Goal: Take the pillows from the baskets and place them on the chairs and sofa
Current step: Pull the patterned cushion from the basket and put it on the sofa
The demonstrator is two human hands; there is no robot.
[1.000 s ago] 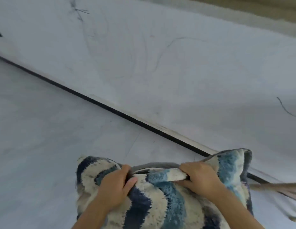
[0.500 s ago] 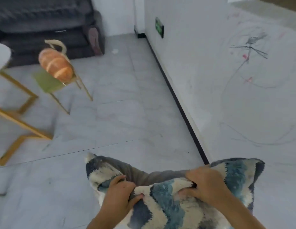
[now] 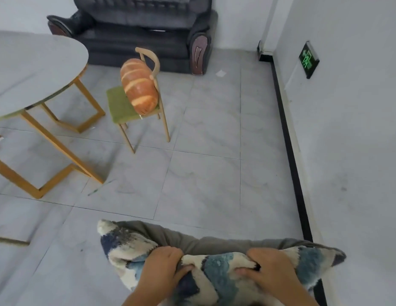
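Since the earlier frame your view has swung from the wall to the room. Both hands, left and right, pinch the blue-striped pillow at its top edge; soft, probably light. One bread-shaped pillow, one chair, one sofa.

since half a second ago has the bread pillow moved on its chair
No. The bread pillow leans against the chair back as before; only the camera turned.
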